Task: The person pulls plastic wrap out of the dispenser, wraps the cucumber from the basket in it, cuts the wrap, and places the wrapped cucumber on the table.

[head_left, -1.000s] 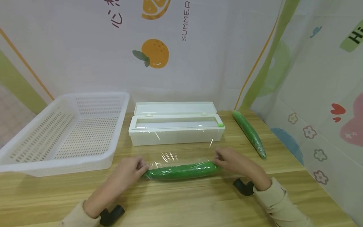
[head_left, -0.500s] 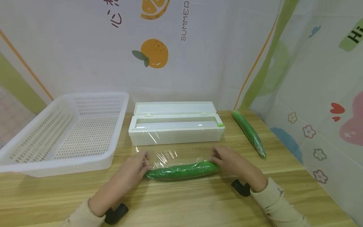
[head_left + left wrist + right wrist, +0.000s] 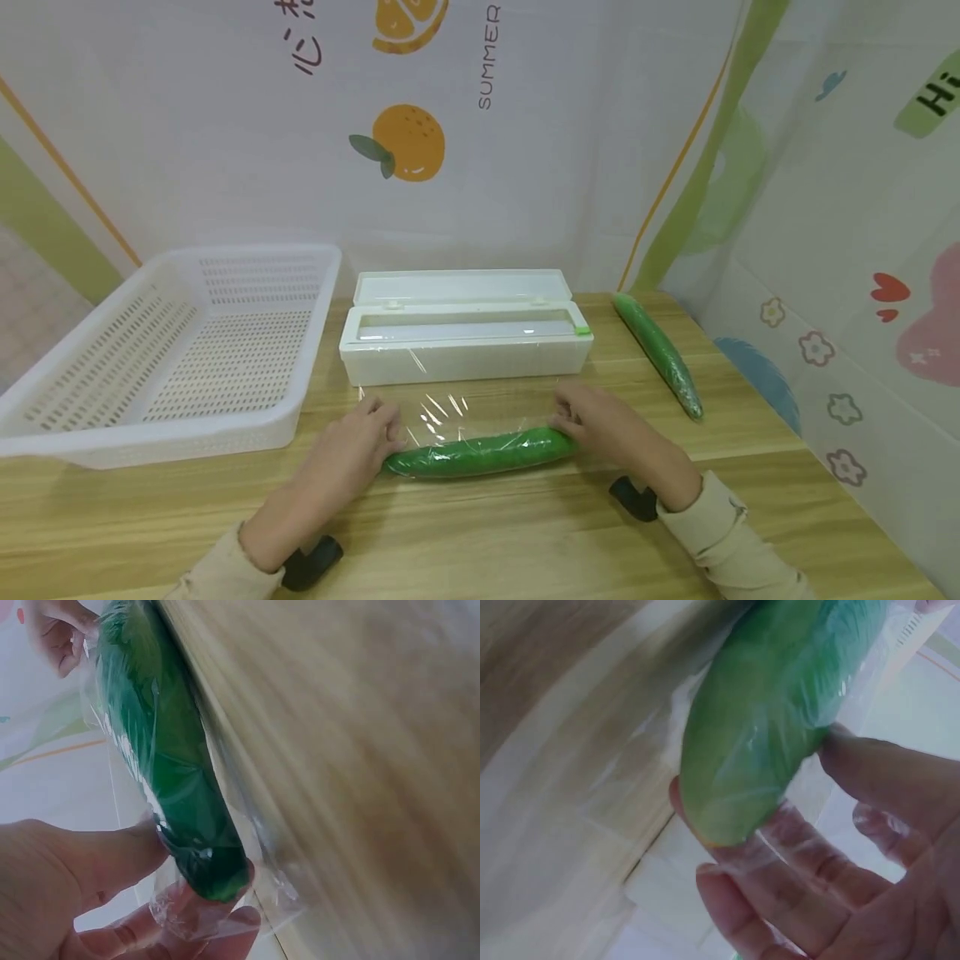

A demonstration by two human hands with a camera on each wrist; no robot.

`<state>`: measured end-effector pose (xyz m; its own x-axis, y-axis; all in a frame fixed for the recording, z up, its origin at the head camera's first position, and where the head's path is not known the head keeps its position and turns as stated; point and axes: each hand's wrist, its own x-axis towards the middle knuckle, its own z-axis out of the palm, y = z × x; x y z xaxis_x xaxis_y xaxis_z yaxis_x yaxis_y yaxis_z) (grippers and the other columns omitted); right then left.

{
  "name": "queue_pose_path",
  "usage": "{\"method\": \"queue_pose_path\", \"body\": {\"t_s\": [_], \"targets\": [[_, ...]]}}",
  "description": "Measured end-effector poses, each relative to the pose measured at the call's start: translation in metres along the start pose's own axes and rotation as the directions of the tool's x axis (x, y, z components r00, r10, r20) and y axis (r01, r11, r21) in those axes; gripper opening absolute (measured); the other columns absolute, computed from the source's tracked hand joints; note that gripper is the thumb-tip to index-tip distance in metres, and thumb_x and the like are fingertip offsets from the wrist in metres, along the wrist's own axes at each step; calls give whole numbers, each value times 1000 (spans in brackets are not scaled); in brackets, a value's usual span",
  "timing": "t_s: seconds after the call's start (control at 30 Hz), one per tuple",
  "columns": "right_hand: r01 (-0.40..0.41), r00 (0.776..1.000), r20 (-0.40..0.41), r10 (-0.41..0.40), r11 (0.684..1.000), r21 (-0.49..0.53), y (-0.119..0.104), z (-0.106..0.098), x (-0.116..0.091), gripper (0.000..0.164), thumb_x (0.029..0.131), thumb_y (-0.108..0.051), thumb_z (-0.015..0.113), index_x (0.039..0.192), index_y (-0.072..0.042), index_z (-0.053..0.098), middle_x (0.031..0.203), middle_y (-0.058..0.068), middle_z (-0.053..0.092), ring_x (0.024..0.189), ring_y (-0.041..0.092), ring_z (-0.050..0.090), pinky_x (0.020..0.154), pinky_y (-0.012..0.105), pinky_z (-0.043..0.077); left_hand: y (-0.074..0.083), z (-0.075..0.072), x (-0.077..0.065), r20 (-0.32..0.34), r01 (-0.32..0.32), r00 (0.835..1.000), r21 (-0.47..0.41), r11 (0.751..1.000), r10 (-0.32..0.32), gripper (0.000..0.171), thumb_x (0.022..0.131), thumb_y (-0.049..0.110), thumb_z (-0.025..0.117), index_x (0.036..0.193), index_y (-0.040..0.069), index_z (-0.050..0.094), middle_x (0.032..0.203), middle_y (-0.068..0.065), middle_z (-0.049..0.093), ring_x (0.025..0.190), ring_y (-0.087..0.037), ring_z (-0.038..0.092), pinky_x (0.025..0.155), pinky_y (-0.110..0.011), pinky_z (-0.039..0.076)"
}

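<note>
A green cucumber [image 3: 483, 454] in clear plastic wrap lies crosswise in front of me. My left hand [image 3: 356, 446] holds its left end. In the left wrist view the thumb [image 3: 120, 859] presses the cucumber's side, with fingers behind the tip and loose film over them. The right end is held by my right hand [image 3: 596, 421]. The right wrist view shows that thumb [image 3: 885, 772] on the cucumber's side and the fingers spread beneath the pale tip, under film. Cling film [image 3: 442, 410] stretches from the cucumber back to a white wrap dispenser [image 3: 465, 364], whose lid stands up.
A white perforated basket [image 3: 311, 358] stands on the left. Another wrapped cucumber [image 3: 660, 354] lies at the right, near the edge of the wooden table [image 3: 480, 542]. A printed curtain [image 3: 525, 183] hangs close behind the dispenser.
My left fingers lifted and spread on the film, then came down together by the cucumber's end. My right hand has shifted slightly left. The basket and dispenser have stayed put.
</note>
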<state>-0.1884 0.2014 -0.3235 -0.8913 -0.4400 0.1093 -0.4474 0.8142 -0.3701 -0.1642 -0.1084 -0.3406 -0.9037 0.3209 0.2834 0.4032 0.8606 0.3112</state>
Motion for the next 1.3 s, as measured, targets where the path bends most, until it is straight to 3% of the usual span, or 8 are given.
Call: {"method": "queue_pose_path", "body": {"t_s": [0.13, 0.27, 0.53, 0.77, 0.97, 1.03, 1.13, 1.3], "targets": [[-9, 1000, -4, 9, 1000, -28, -1, 0, 0, 21, 89, -20, 63, 87, -11, 44, 76, -2, 43, 64, 9, 40, 54, 21, 35, 0, -1, 0, 22, 21, 1000, 9, 1000, -21, 15, 79, 19, 72, 76, 15, 57, 82, 1, 52, 64, -13, 49, 54, -26, 44], [74, 996, -33, -78, 991, -108, -1, 2, 1, 24, 87, -16, 65, 89, -10, 41, 82, -1, 41, 68, 10, 40, 56, 20, 35, 1, -2, -1, 20, 9, 1000, 23, 1000, -10, 9, 80, 18, 71, 76, 14, 64, 83, 1, 54, 68, -13, 50, 57, -27, 45], [235, 965, -78, -250, 958, -167, -3, 6, 1, 16, 89, -1, 58, 82, -14, 52, 86, -2, 45, 71, 7, 42, 57, 15, 40, -1, 2, 1, -137, -174, 972, 115, 978, 189, 19, 70, 7, 77, 74, 17, 61, 85, 0, 54, 83, -20, 45, 74, -32, 40], [166, 986, 21, -165, 980, -107, -2, 4, -3, 13, 91, -3, 53, 90, -8, 65, 89, 0, 49, 72, 5, 45, 61, 18, 44, 3, -1, 0, -64, -243, 966, 117, 963, 251, 29, 66, -12, 67, 69, 17, 66, 77, 6, 54, 76, -11, 44, 72, -29, 41], [117, 993, 50, -109, 967, -224, -5, 6, -2, 16, 93, -17, 55, 91, -9, 68, 102, 5, 54, 94, 20, 48, 80, 37, 44, 5, -9, -6, 42, -255, 967, 94, 962, 252, 18, 75, -6, 65, 83, 10, 69, 82, 4, 56, 80, -12, 53, 70, -28, 50], [111, 994, 42, -104, 958, -266, -7, 6, -2, 19, 92, -25, 58, 90, -10, 69, 105, 5, 52, 100, 24, 45, 82, 41, 40, 5, -12, -8, 85, -258, 964, 65, 964, 252, 7, 83, 7, 65, 88, 9, 69, 83, 4, 55, 79, -11, 53, 67, -28, 50], [123, 992, 21, -124, 932, -340, -12, 6, -4, 28, 87, -37, 63, 88, -10, 71, 101, 2, 49, 99, 25, 42, 80, 41, 36, 5, -16, -10, 139, -270, 955, 35, 962, 263, 16, 86, 21, 65, 95, 9, 67, 87, 4, 56, 80, -12, 55, 68, -29, 51], [151, 986, 17, -165, 853, -499, -22, 4, -8, 33, 86, -42, 62, 84, -10, 71, 88, -1, 44, 86, 21, 38, 74, 35, 32, 9, -21, -12, 166, -300, 943, 43, 953, 290, 20, 81, 22, 70, 92, 12, 57, 88, 2, 57, 76, -12, 55, 64, -28, 51]]}}
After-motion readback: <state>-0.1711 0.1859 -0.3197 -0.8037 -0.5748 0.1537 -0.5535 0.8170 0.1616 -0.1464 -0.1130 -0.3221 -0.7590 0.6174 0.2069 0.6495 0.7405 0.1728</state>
